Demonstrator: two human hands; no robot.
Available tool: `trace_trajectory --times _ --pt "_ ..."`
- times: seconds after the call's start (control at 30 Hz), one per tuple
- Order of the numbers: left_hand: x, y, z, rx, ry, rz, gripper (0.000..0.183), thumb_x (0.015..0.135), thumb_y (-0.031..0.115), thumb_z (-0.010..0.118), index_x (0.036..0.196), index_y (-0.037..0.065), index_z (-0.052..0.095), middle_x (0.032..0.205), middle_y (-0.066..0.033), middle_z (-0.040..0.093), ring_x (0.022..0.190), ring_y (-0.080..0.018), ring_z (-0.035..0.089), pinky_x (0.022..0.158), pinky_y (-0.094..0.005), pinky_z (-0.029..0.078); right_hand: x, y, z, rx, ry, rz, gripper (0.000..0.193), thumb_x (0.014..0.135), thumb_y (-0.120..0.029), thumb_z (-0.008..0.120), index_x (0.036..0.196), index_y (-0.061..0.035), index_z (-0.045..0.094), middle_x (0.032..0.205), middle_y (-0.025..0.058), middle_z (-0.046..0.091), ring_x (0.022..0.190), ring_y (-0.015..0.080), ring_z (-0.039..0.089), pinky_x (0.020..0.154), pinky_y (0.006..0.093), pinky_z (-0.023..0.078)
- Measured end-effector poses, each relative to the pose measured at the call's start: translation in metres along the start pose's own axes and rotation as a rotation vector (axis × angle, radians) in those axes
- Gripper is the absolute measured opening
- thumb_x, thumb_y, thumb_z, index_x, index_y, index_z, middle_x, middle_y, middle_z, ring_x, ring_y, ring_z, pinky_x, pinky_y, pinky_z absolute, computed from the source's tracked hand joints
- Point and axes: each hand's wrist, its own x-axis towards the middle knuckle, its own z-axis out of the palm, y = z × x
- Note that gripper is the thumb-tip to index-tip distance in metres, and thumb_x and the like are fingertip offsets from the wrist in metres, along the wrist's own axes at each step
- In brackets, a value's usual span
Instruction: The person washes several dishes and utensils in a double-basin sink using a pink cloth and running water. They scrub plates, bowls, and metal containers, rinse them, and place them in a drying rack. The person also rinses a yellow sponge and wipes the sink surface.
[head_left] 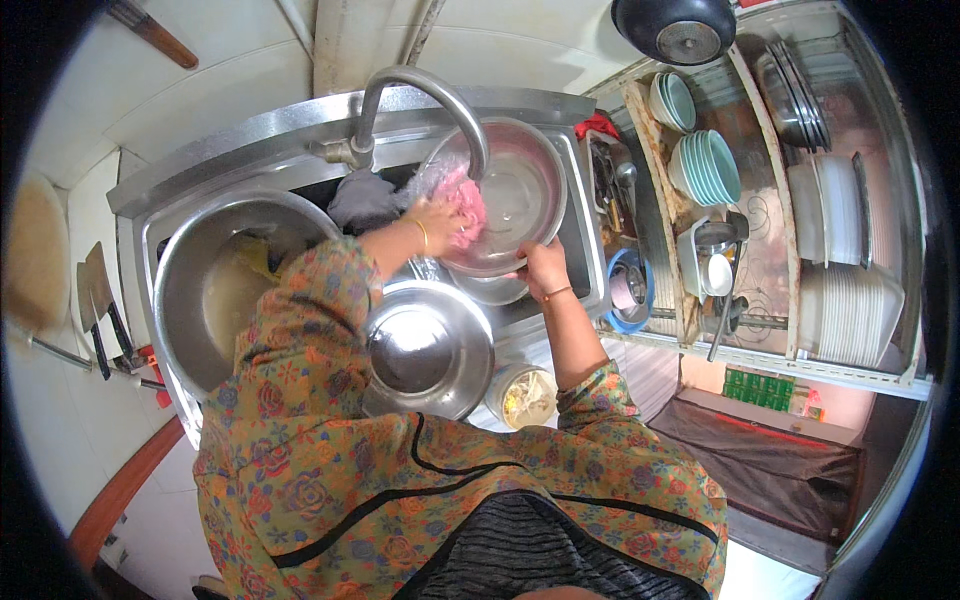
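Note:
A round, see-through plastic basin with a pinkish rim (515,195) is tilted over the right part of the sink, partly behind the curved tap. My left hand (433,226) is closed on a pink cloth (467,203), pressing it against the left inner side of this basin. With my right hand (543,268) I grip the basin's near right rim. Crumpled clear plastic (430,178) lies beside the cloth, and a dark grey cloth (362,204) sits left of my left wrist. Below the basin part of another bowl (492,290) shows.
A large steel basin (180,300) with cloudy liquid stands on the left, partly behind my sleeve. A shiny steel bowl (430,350) and a jar (522,395) are near my body. The metal tap (410,75) arches above. Shelves with stacked green bowls (705,167) and white plates (850,315) stand right.

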Motion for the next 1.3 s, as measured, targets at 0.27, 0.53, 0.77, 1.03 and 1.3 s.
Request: trace_trajectory --times 0.27,0.53,0.77,1.03,1.3 --pt "0.035 -0.022 -0.006 0.132 0.346 -0.354 0.04 0.092 0.022 0.052 0.131 0.014 0.058 0.152 -0.0082 0.036 0.137 -0.0298 0.038 0.103 -0.0444 0.036 -0.004 0.002 0.008 0.106 -0.006 -0.021 0.054 0.077 0.003 0.051 0.13 -0.0002 0.042 0.105 0.0179 0.061 0.077 0.0319 0.069 0.048 0.0401 0.063" --pt "0.024 0.063 0.04 -0.641 0.556 -0.667 0.042 0.077 0.023 0.071 0.113 0.004 0.064 0.121 -0.0197 0.059 0.127 -0.0372 0.041 0.111 -0.0487 0.022 0.022 0.027 0.055 0.321 0.152 -0.151 0.053 0.078 0.006 0.048 0.129 -0.0068 0.042 0.104 0.0139 0.057 0.079 0.0303 0.066 0.055 0.0472 0.062" --pt "0.007 0.009 0.009 -0.625 0.999 -0.878 0.079 0.061 0.013 0.086 0.128 0.001 0.046 0.125 -0.0247 0.052 0.117 -0.0378 0.051 0.099 -0.0516 0.042 0.003 0.007 0.019 0.123 -0.055 -0.063 0.052 0.077 0.002 0.051 0.127 -0.0054 0.042 0.104 0.0147 0.057 0.079 0.0292 0.066 0.055 0.0444 0.062" --pt "0.023 0.024 0.019 -2.168 0.988 -0.829 0.033 0.072 -0.01 0.073 0.097 -0.001 0.055 0.072 -0.0119 0.062 0.052 -0.0196 0.061 0.039 -0.0347 0.044 0.014 0.019 0.025 0.101 0.072 -0.337 0.069 0.075 0.008 0.059 0.138 -0.0062 0.034 0.122 0.0155 0.057 0.094 0.0264 0.066 0.066 0.0362 0.062" --pt "0.033 -0.031 0.046 -1.713 1.005 -0.793 0.02 0.076 -0.006 0.071 0.094 0.001 0.064 0.083 -0.0094 0.067 0.061 -0.0207 0.065 0.045 -0.0372 0.051 0.024 -0.029 -0.01 -0.119 -0.277 -0.096 0.068 0.071 0.01 0.054 0.136 -0.0041 0.036 0.113 0.0166 0.057 0.092 0.0356 0.066 0.056 0.0427 0.065"
